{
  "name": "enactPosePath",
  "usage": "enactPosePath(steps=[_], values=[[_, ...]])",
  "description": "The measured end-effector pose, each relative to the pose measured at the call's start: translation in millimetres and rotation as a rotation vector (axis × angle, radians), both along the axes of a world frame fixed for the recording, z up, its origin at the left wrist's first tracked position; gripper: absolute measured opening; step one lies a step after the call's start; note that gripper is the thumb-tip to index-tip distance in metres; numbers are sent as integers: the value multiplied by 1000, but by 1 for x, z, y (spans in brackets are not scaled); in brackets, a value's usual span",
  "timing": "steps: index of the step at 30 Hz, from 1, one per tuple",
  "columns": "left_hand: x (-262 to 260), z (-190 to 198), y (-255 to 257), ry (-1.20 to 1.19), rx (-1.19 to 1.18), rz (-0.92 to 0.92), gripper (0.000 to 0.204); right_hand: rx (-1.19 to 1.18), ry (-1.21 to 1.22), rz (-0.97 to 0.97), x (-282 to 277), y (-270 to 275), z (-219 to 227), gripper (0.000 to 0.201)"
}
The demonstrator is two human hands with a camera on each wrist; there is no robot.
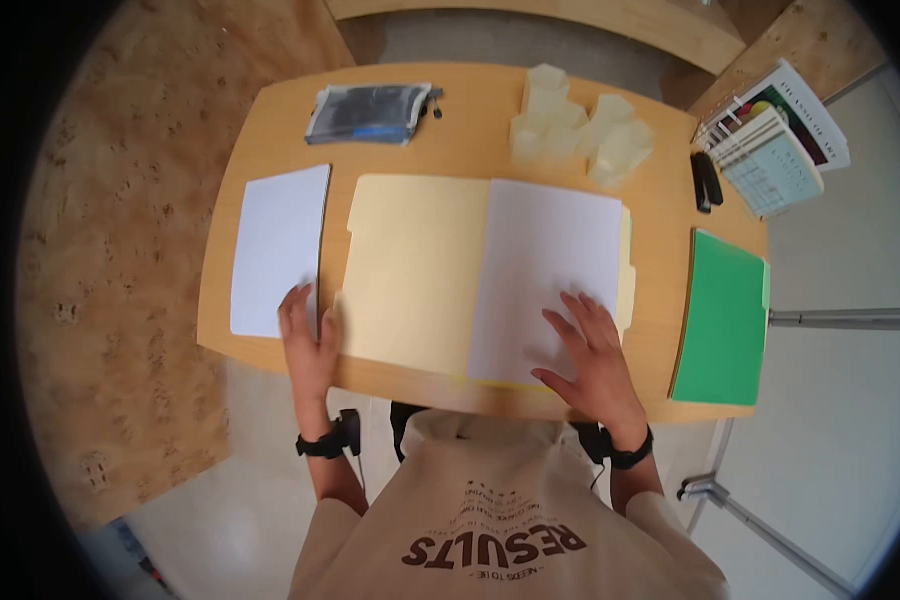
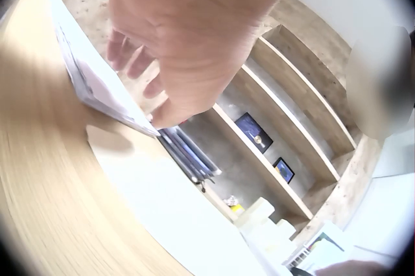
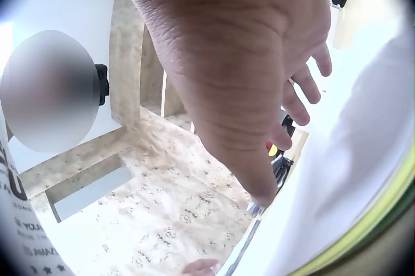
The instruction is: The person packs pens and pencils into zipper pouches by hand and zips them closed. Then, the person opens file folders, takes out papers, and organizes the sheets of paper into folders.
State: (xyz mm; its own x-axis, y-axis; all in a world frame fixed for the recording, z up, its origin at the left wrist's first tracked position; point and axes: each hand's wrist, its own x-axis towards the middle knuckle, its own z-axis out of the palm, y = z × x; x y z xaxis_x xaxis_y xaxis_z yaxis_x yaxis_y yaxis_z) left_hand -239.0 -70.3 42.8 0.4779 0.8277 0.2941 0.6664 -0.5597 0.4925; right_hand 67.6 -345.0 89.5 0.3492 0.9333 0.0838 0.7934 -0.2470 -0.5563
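Note:
An open manila folder [image 1: 415, 265] lies in the middle of the table, with white paper [image 1: 550, 260] over its right half. My right hand [image 1: 598, 365] is over the lower right of that paper, fingers spread and holding nothing. To the left lies a stack of white paper [image 1: 278, 250]. My left hand [image 1: 312, 350] is at the stack's lower right corner, between it and the folder, with fingers loosely bent. In the left wrist view, the left hand [image 2: 188, 49] overlaps the paper stack's edge. In the right wrist view, the right hand [image 3: 253, 88] is beside the white paper with separated fingers.
A green folder [image 1: 722, 320] lies at the right, below a black stapler [image 1: 706, 182] and a rack of books [image 1: 770, 150]. At the back are a dark zip pouch [image 1: 365, 112] and cream angular holders [image 1: 580, 125]. The table's front edge [image 1: 430, 392] is near my body.

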Motion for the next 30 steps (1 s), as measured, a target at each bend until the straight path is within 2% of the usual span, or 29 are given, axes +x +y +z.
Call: enactPosePath(steps=[1, 3, 6, 9, 13, 15, 16, 18, 19, 21, 22, 25, 27, 30], values=[[15, 16, -12, -86, -115, -69, 41, -15, 19, -1, -6, -3, -1, 70], [38, 22, -36, -179, -300, -124, 34, -31, 52, 18, -14, -3, -2, 81], [65, 14, -63, -352, -470, -229, 36, -51, 49, 72, -26, -6, -8, 78], [85, 17, -81, -399, -574, -288, 32, -121, -9, 75, -30, -11, -23, 78], [91, 19, -93, -402, -594, -361, 30, -109, -8, 40, -26, -19, -26, 68], [91, 19, -97, -380, -643, -390, 30, -30, 25, 73, -21, -22, -22, 48], [90, 18, -98, -380, -644, -392, 30, -30, 25, 71, -19, -24, -25, 48], [89, 14, -100, -377, -683, -397, 29, 86, 49, 24, -17, -28, -31, 26], [89, 14, -102, -378, -683, -399, 29, 86, 47, 22, -17, -29, -30, 26], [90, 15, -104, -372, -701, -392, 29, 38, 196, -128, -16, -28, -21, 20], [92, 15, -104, -374, -700, -390, 29, 39, 194, -126, -15, -25, -19, 20], [92, 13, -103, -402, -693, -385, 29, 130, 136, -79, -14, -21, -17, 25], [91, 13, -100, -332, -665, -387, 31, 26, 86, 73, -15, -20, -16, 33], [94, 17, -98, -260, -559, -402, 34, 31, 128, 94, -17, -19, -24, 36]])
